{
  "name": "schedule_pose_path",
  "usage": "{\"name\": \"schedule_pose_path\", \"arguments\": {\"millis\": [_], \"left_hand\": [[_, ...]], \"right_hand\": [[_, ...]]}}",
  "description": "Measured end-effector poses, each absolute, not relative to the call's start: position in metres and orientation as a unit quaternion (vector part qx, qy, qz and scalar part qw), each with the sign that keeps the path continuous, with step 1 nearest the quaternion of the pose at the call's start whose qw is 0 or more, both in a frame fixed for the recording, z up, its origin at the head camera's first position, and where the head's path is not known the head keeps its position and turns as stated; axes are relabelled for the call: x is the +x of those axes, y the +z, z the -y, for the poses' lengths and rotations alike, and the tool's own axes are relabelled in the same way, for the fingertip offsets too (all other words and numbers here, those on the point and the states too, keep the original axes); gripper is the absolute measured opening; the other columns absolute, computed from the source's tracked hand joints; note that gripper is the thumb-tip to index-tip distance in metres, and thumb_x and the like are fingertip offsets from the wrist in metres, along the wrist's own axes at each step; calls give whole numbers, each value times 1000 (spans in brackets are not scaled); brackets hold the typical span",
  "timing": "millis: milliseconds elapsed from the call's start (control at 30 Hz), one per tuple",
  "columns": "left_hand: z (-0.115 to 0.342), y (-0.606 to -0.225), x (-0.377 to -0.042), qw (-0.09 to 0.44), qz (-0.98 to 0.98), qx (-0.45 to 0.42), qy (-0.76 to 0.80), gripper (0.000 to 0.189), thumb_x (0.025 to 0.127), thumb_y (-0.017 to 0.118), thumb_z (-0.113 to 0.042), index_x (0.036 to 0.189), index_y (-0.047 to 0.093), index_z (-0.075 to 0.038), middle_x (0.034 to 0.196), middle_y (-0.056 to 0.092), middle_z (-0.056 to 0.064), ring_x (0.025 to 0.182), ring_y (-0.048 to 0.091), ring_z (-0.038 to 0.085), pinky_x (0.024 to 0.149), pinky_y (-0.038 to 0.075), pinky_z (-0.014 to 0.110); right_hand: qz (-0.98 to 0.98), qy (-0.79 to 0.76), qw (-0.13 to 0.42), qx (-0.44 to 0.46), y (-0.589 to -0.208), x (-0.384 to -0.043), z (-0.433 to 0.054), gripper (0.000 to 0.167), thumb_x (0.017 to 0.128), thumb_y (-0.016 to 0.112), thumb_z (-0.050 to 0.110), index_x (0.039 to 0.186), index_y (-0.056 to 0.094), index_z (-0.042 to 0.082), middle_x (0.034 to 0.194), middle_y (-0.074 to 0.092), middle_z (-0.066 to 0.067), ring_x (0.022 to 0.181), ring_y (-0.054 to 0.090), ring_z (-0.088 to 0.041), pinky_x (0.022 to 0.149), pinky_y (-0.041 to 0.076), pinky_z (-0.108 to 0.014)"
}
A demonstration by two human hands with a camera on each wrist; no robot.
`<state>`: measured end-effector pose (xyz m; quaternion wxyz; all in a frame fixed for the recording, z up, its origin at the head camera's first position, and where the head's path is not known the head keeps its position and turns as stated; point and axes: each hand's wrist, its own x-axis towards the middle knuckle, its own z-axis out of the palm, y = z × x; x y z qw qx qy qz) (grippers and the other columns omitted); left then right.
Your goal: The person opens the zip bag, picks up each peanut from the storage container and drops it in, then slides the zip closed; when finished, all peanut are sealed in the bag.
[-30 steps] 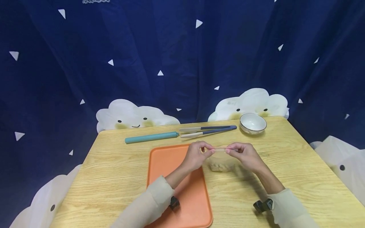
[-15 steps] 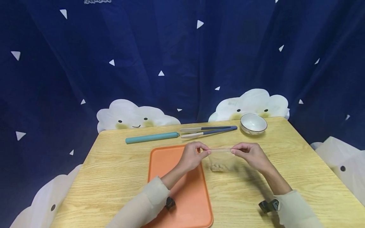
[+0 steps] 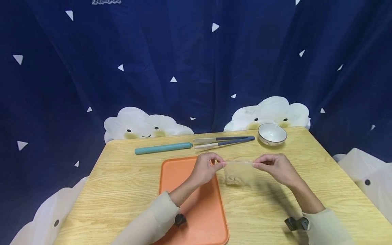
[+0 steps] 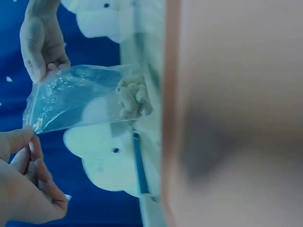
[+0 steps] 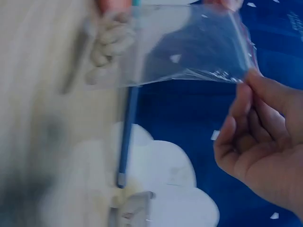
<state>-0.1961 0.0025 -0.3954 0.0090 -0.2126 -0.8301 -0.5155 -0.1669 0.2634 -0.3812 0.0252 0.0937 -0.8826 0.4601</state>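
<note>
A clear zip bag (image 3: 240, 172) hangs upright by its top edge between my hands, just right of the orange tray. Peanuts in their shells (image 4: 134, 97) lie bunched at its bottom; in the head view the bottom seems near the tabletop, but touching I cannot tell. My left hand (image 3: 203, 169) pinches the left top corner between thumb and fingers, over the tray's far right part. At the other top corner, my right hand (image 3: 278, 168) pinches the rim likewise. The stretched zip strip (image 5: 240, 40) shows reddish in the right wrist view.
The orange tray (image 3: 202, 217) lies under my left forearm. Farther back are a teal stick (image 3: 163, 148), tongs with blue handles (image 3: 234, 140) and a white bowl (image 3: 272, 133) at the right. A blue curtain (image 3: 196, 61) hangs behind the table (image 3: 122, 190).
My right hand has slid rightward along the bag's top edge to its corner, so the hands are farther apart. My left hand has shifted slightly left. The bag's top is stretched wider.
</note>
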Motion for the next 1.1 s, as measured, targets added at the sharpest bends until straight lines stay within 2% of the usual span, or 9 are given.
{"name": "schedule_pose_path", "arguments": {"millis": [100, 267, 367, 433, 600, 767, 933, 1100], "left_hand": [[-1, -382, -187, -28, 826, -224, -516, 6, 84, 72, -17, 83, 75, -12, 81, 68, -1, 71, 51, 9, 58, 41, 20], [-1, -365, -183, -139, 805, -198, -542, 9, 85, 69, -13, 84, 75, -6, 85, 70, 3, 76, 58, 10, 64, 46, 23], [-5, -369, -190, -184, 808, -152, -538, 10, 85, 69, -11, 83, 74, -3, 88, 70, 5, 79, 59, 12, 66, 46, 25], [-8, -378, -197, -194, 821, -128, -521, 11, 85, 69, -12, 82, 73, -2, 89, 70, 5, 78, 58, 13, 65, 46, 26], [-13, -397, -214, -182, 850, -90, -487, 11, 86, 68, -12, 82, 74, -3, 94, 72, 5, 78, 63, 15, 59, 45, 24], [-18, -409, -229, -151, 850, -60, -500, 13, 88, 64, -7, 81, 73, -1, 93, 72, 8, 78, 68, 20, 56, 49, 23], [-24, -418, -238, -153, 832, -33, -532, 11, 86, 63, -1, 82, 72, 4, 88, 72, 11, 74, 71, 20, 61, 57, 27], [-20, -419, -241, -174, 826, -29, -536, 12, 87, 62, -2, 88, 70, 7, 94, 73, 14, 81, 72, 27, 66, 58, 33]], "right_hand": [[867, 476, -28, 142, -366, -159, -272, 20, 89, 67, 19, 93, 70, 0, 81, 69, 8, 74, 61, -3, 67, 50, -22], [850, 483, -127, 169, -351, -161, -284, 25, 92, 62, 16, 98, 67, -7, 80, 68, 6, 74, 62, -5, 69, 52, -25], [853, 473, -159, 152, -356, -172, -283, 26, 91, 63, 17, 98, 67, -8, 80, 67, 2, 73, 61, -6, 71, 53, -26], [860, 462, -170, 138, -364, -181, -280, 26, 90, 64, 17, 97, 67, -7, 80, 66, -1, 73, 61, -7, 71, 52, -28], [882, 424, -166, 119, -383, -200, -269, 25, 92, 62, 19, 98, 66, -5, 85, 67, -7, 79, 61, -13, 73, 52, -34], [893, 418, -132, 102, -402, -220, -261, 20, 93, 57, 8, 96, 65, -10, 86, 68, -15, 80, 65, -21, 74, 55, -39], [917, 380, -97, 74, -420, -235, -257, 17, 90, 60, 9, 90, 66, -7, 83, 69, -16, 75, 67, -23, 67, 54, -31], [946, 302, -94, 66, -425, -241, -257, 16, 90, 59, 12, 85, 66, -1, 74, 66, -11, 64, 59, -15, 58, 45, -25]]}}
